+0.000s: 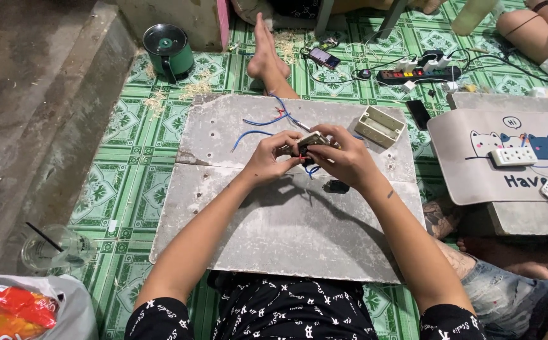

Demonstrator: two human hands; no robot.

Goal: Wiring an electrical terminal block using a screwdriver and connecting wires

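Both hands meet above a grey board [274, 220] lying on the floor. My left hand [270, 157] and my right hand [344, 156] together grip a small switch plate assembly [310, 142] with blue wires [262, 121] trailing from it toward the board's far edge. A small black part [336, 186] lies on the board just under my right hand. A beige open wall box [380, 126] rests on the board's far right corner.
A green pot [169, 49] stands far left, a plastic cup with straw [52, 249] and a snack bag [11, 313] near left. A power strip [417, 74], phones and cables lie ahead. Another person's legs [532, 31] and a cat-print mat [494, 151] with sockets are right.
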